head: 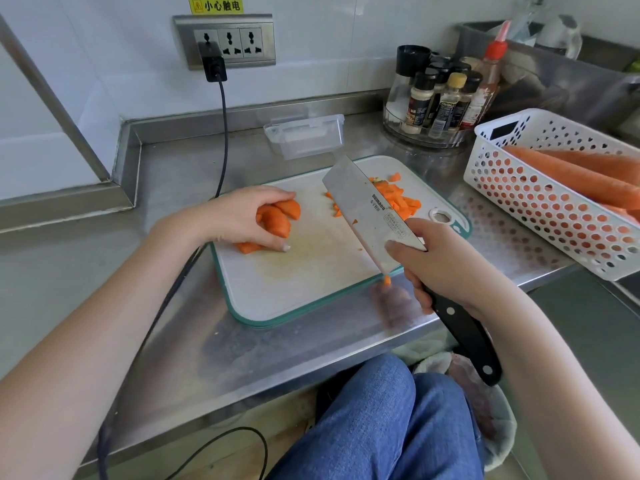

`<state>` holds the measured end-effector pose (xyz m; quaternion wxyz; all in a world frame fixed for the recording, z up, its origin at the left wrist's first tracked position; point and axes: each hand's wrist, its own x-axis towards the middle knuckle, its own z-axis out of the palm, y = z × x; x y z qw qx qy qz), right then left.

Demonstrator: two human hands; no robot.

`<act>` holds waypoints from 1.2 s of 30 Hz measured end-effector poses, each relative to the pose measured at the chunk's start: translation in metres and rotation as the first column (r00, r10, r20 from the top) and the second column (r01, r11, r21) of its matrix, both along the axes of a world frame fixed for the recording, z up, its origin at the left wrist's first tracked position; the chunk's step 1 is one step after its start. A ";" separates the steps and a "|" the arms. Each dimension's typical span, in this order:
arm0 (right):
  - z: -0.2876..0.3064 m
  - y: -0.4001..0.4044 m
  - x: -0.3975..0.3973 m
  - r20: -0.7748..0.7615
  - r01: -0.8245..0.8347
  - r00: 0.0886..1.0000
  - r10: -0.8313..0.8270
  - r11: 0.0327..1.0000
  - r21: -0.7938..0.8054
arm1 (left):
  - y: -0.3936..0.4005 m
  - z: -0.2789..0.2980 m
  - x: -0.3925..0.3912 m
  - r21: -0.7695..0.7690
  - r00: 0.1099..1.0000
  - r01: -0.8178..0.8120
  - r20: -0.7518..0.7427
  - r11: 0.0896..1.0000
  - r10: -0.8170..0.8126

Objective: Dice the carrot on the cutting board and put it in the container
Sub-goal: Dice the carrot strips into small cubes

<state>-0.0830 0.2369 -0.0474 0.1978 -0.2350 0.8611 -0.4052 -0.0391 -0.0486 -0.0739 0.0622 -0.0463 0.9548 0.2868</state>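
At the cutting board's (304, 271) left edge, left hand (242, 216) grips carrot pieces (278, 216). Right hand (446, 268) holds cleaver (363, 209) above diced carrot (398, 199). Container (306, 135) stands behind the board.

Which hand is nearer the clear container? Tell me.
Left. The left hand grips carrot pieces on the board, just in front of the container. The right hand holds the knife at the board's near edge, farther away.
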 end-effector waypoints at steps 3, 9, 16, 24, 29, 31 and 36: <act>0.000 0.000 0.002 0.026 0.004 1.000 -0.004 1.000 -0.002 | 0.001 -0.001 0.000 0.069 0.998 -0.032 -0.051 0.997 0.035; -0.001 0.000 0.002 0.041 0.014 0.999 -0.014 1.000 -0.012 | 0.027 0.001 0.001 0.143 0.983 -0.052 -0.165 0.988 0.076; 0.001 0.003 -0.003 0.023 0.038 0.999 -0.037 0.999 -0.035 | 0.057 -0.010 0.000 0.125 0.967 -0.051 -0.240 0.991 0.080; 0.001 0.001 -0.003 0.025 0.048 0.999 -0.047 0.998 -0.050 | 0.083 -0.006 0.010 -0.092 0.961 0.026 -0.271 0.995 -0.050; 0.000 -0.001 0.003 -0.060 0.036 0.998 -0.035 0.999 0.007 | 0.076 -0.005 0.019 -0.228 0.955 0.001 -0.289 0.974 -0.068; -0.002 -0.001 0.005 -0.115 0.046 0.993 -0.042 0.998 0.037 | 0.072 -0.005 0.024 -0.138 0.950 0.006 -0.309 0.990 -0.048; -0.008 -0.004 0.011 -0.170 0.086 0.983 -0.070 0.992 0.088 | 0.081 -0.007 0.029 -0.018 0.905 -0.072 -0.422 0.997 0.058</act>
